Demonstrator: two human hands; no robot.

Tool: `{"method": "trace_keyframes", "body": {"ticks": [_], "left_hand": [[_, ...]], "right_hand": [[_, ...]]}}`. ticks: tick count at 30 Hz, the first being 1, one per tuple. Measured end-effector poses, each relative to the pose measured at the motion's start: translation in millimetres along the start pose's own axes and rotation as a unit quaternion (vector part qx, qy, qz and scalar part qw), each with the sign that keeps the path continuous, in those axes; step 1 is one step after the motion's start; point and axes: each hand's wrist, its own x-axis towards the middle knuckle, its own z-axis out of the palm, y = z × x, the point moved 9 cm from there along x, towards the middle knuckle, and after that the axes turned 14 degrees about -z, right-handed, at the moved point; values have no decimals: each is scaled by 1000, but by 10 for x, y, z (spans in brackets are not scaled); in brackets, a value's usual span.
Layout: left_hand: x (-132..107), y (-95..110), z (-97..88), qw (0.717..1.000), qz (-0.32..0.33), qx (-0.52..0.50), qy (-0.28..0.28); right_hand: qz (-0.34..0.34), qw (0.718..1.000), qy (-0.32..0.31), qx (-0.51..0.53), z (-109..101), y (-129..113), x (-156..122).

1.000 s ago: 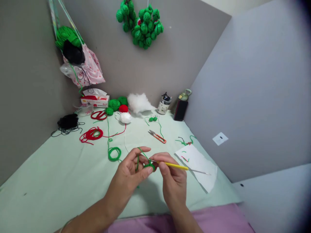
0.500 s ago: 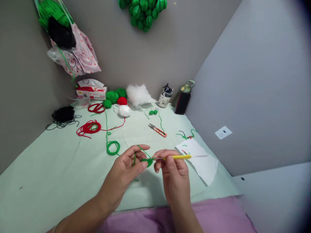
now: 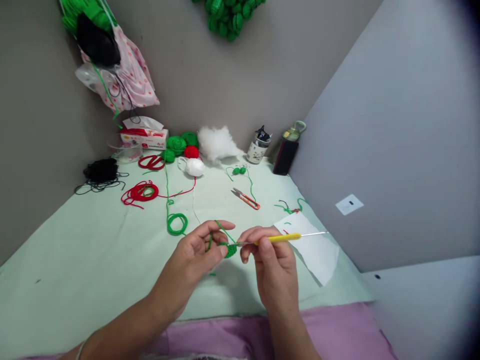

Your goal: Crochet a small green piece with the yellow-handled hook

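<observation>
Between thumb and fingers, my left hand (image 3: 197, 257) pinches a small green crochet piece (image 3: 231, 250). Green yarn (image 3: 225, 231) runs over its raised index finger down to the piece. My right hand (image 3: 275, 260) is closed around the yellow handle of a crochet hook (image 3: 281, 238). One metal end of the hook meets the edge of the green piece; the other points out to the right. Whether the tip is inside a stitch is too small to tell. A coil of green yarn (image 3: 177, 224) lies on the table beyond my left hand.
Orange-handled thread snips (image 3: 245, 199) lie beyond my hands, with white paper (image 3: 315, 252) at right. Farther back are a white yarn ball (image 3: 195, 167), stuffing (image 3: 217, 143), a tissue box (image 3: 145, 137), a pen cup (image 3: 258, 150) and a phone (image 3: 286, 156). Red yarn (image 3: 144, 191) and black yarn (image 3: 101, 172) lie at left.
The whole view has shifted slightly. Both hands keep their grips, and the hook's free end tilts a little higher. More of the green piece shows beside my left thumb.
</observation>
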Motion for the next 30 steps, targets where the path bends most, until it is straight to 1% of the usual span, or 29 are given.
{"method": "trace_keyframes", "body": {"ticks": [5,8,10,15,18,21,25,27,30], "left_hand": [[3,10,72,999,-9,-33,-33],[12,-5,67,998,-22,-49,-32],[22,-15,55,998,-22,-49,-28],[61,-50,43,998,-21,-45,-24],[74,-45,9,999,-14,-51,-6],[79,-42,-34,999,-4,-50,8],[101,-85,-17,999,-12,-34,-9],[111,-108,-3,999,-21,-39,-16],[110,-111,-1,998,-26,-53,-12]], "right_hand": [[-9,998,-40,-37,32,45,-8],[-24,997,-51,-57,41,51,-12],[-31,997,-44,-62,34,53,-15],[-13,997,5,-70,-23,112,-38],[-17,998,9,-56,3,136,-55],[-12,998,28,-61,-14,173,-77],[0,995,66,-76,-72,208,-98],[2,995,71,-73,-72,211,-99],[8,996,48,-68,-26,207,-98]]}}
